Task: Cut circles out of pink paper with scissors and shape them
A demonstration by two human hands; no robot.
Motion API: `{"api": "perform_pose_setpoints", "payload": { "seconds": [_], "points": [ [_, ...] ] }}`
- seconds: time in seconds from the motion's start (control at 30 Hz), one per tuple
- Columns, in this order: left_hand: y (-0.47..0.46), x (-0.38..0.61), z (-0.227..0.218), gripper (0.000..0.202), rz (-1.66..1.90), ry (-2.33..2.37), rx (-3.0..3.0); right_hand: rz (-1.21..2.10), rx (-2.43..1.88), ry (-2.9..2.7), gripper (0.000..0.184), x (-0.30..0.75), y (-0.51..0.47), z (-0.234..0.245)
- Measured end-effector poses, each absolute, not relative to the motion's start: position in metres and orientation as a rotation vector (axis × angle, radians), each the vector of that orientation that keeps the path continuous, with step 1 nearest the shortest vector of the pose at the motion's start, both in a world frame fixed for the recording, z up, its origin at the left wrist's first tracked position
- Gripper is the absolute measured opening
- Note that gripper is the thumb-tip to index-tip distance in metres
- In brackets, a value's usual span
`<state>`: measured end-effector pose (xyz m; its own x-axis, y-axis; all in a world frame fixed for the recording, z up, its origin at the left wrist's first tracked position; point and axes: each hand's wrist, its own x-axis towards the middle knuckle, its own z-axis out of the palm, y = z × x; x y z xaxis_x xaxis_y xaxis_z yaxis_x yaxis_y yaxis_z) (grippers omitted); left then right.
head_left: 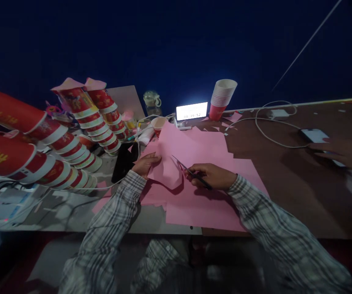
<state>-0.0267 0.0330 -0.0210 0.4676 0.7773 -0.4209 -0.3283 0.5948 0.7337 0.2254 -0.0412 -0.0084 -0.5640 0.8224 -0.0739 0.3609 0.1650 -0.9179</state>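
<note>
My left hand is closed on the left edge of a curved pink paper sheet, its thumb lying on top. In my right hand is a pair of dark scissors, with the fingers wrapped round the handles. The blades point up and left at the right side of the held sheet. How far apart the blades are, I cannot tell. Under both hands lie several larger pink sheets, overlapping on the table.
Leaning stacks of red and white paper cups crowd the left. Behind the paper stand a lit phone, another cup stack and a jar. A dark phone lies left. At right are a cable, a charger and another person's hand.
</note>
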Motion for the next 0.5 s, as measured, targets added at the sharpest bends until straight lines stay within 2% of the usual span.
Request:
{"api": "perform_pose_setpoints", "payload": {
  "seconds": [0.1, 0.2, 0.3, 0.43, 0.5],
  "points": [
    [0.03, -0.027, -0.024, 0.008, 0.762, 0.866, 0.658, 1.315, -1.163, -2.026, 0.036, 0.226, -0.041, -0.007],
    [0.028, -0.03, -0.028, 0.016, 0.821, 0.843, 0.671, 1.236, -1.189, -2.024, 0.031, 0.224, -0.041, -0.005],
    [0.026, -0.034, -0.028, 0.039, 0.88, 0.779, 0.687, 1.174, -1.229, -1.965, 0.026, 0.222, -0.041, -0.006],
    [0.018, -0.026, -0.022, 0.078, 0.929, 0.588, 0.718, 1.074, -1.343, -1.805, 0.03, 0.218, -0.04, -0.013],
    [0.011, -0.016, -0.02, 0.086, 0.948, 0.481, 0.785, 0.989, -1.393, -1.736, 0.029, 0.213, -0.04, -0.017]
  ]
}}
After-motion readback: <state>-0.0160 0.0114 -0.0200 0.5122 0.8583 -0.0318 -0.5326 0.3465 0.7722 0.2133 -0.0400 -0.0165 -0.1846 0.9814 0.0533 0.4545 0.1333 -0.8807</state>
